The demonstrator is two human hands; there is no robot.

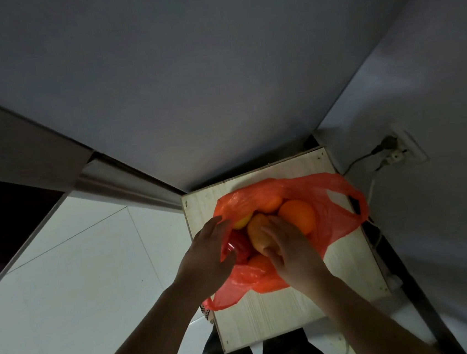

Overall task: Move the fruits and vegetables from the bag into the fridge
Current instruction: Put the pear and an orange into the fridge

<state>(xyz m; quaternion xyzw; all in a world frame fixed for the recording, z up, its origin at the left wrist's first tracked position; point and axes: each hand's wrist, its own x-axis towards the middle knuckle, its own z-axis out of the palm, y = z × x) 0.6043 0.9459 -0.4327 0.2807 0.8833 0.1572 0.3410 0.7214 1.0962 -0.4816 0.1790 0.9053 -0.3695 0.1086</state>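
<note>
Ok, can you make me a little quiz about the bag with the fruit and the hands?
1. True or false: the orange bag sits on a wooden board.
2. Which hand grips the yellowish oblong fruit? A) left hand B) right hand
3. Fill in: the left hand holds the bag's ____ open.

Key: 1 true; 2 B; 3 edge.
</note>
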